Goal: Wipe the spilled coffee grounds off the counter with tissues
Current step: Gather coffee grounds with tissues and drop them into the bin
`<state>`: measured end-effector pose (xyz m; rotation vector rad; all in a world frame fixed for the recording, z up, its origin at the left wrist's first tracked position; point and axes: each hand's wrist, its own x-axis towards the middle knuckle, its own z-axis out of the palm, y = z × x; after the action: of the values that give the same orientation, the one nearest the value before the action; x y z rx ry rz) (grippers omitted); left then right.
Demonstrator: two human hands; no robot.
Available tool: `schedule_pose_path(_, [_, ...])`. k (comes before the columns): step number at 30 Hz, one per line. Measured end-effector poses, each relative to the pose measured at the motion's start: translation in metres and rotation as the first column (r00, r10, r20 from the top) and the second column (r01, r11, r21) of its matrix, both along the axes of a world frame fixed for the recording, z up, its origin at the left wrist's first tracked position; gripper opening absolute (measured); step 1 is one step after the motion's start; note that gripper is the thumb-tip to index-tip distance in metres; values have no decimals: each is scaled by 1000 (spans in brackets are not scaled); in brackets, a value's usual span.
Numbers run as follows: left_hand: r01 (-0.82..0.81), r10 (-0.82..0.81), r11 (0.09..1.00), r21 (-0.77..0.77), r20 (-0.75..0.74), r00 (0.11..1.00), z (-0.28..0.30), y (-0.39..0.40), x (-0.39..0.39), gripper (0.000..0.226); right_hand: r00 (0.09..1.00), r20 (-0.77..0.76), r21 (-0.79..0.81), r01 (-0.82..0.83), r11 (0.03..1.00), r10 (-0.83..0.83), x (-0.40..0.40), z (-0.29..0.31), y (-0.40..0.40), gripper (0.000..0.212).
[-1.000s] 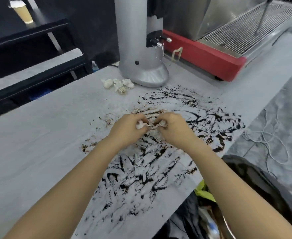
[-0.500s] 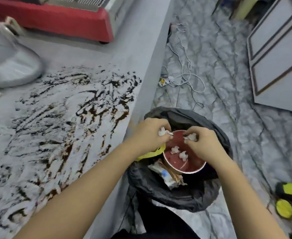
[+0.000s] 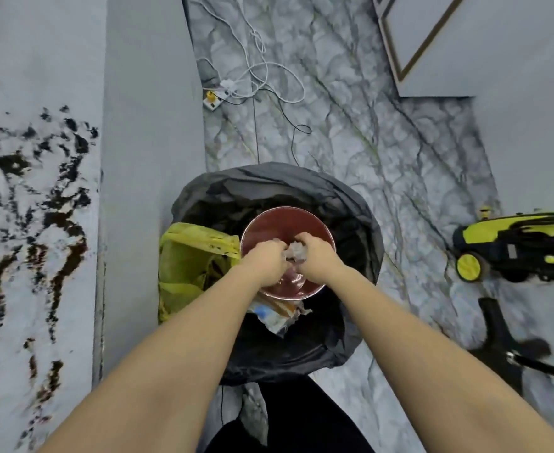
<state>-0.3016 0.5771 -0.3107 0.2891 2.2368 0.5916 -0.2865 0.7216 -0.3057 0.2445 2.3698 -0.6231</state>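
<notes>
Grey wad: the used tissue (image 3: 296,251) sits between the two hands, pressed from both sides.
Left hand (image 3: 265,258): closed on the tissue, its fingers curled on the wad's left side.
Right hand (image 3: 314,253): closed on the same tissue from the other side, touching the left hand.
Under the hands: a red round container (image 3: 288,223) lies inside the black bin bag (image 3: 350,207); the hands hover just over its opening.
Left of the hands: a yellow bag (image 3: 190,256) in the same bin, then the table (image 3: 40,60) farther left, with many dark coffee grounds (image 3: 59,207) on it.
Step in hand: I judge it is dropping the dirty tissue into the bin.
How to do it well: keep the wad low over the red container, open both hands together, and let no loose grounds fall on the floor (image 3: 367,125).
Progress: much is left to wipe, so a clean tissue seems needed after.
</notes>
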Motion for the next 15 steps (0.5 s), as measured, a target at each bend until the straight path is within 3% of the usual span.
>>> schedule_pose_path(3, [70,-71,997,18,79,994,-15,-4,3,69,981,161,28,-112,993,106,-2,-17,1,86])
schedule_pose_path(7, [14,-19,998,57,81,997,-8,-14,1,79,969,208,48,-149,988,136,-3,-18,0,89])
schedule_pose_path(12, [-86,83,986,144,25,996,39,-35,-3,75,976,149,42,-166,985,158,-12,27,-11,74])
schedule_pose_path(15, [-152,163,972,179,-48,985,79,-53,4,65,974,68,3,-217,976,216,-20,74,-18,51])
